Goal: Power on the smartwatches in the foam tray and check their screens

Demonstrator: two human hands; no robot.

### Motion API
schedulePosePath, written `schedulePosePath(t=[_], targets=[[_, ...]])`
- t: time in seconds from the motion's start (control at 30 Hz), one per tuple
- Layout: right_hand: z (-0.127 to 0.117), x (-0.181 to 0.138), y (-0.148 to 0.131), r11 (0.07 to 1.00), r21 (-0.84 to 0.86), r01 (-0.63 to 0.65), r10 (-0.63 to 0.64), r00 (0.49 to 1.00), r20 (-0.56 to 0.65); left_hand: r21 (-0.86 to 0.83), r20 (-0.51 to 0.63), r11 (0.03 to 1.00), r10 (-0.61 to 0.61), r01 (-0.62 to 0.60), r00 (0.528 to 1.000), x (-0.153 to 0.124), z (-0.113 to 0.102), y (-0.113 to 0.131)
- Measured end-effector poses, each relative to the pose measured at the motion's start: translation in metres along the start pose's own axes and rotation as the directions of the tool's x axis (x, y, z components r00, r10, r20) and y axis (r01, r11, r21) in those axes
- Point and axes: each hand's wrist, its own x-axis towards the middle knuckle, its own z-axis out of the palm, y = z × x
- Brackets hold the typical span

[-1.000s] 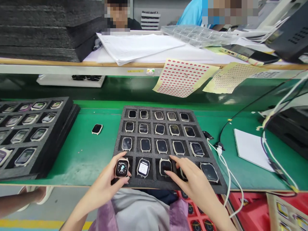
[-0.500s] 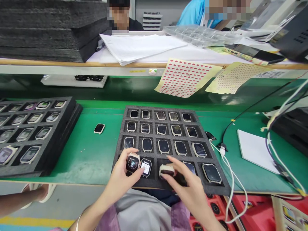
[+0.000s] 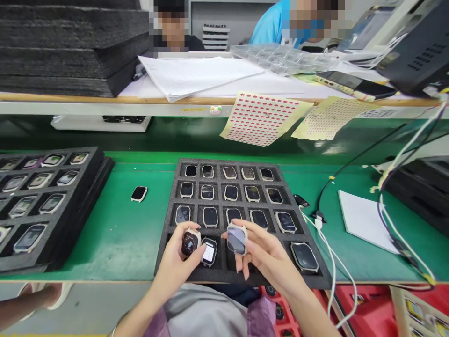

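A black foam tray (image 3: 168, 243) with a grid of pockets lies on the green bench in front of me, most pockets holding a smartwatch body. My left hand (image 3: 175, 267) is closed on a beige watch (image 3: 190, 242) with a lit dial, held just above the tray's front row. My right hand (image 3: 266, 257) pinches a second beige watch (image 3: 236, 238) with a dark screen, lifted clear of its pocket. Between the two hands a lit watch (image 3: 209, 252) sits in its front-row pocket.
A second foam tray (image 3: 70, 206) of watches stands at the left. One loose watch (image 3: 139, 193) lies on the green mat. White cables (image 3: 328, 252) and a paper sheet (image 3: 365, 220) lie at the right. Sticker sheets (image 3: 261, 117) hang from the shelf; two people sit beyond.
My right hand has lifted the dark-screened watch out of its front-row pocket and turned its face up. My left hand has kept hold of the lit watch, shifting slightly.
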Motion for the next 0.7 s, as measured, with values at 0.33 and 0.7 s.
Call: schedulePosePath(t=[0.33, 0.7], targets=[[0.004, -0.005, 0.001, 0.996, 0.083, -0.030, 0.034, 0.998, -0.051, 0.012, -0.030, 1.000, -0.017, 0.017, 0.999, -0.005, 0.001, 0.003], [0.004, -0.006, 0.015, 0.996, 0.073, -0.043, 0.047, 0.997, -0.060, 0.101, 0.053, 0.995, -0.023, 0.018, 0.998, -0.009, -0.003, -0.007]])
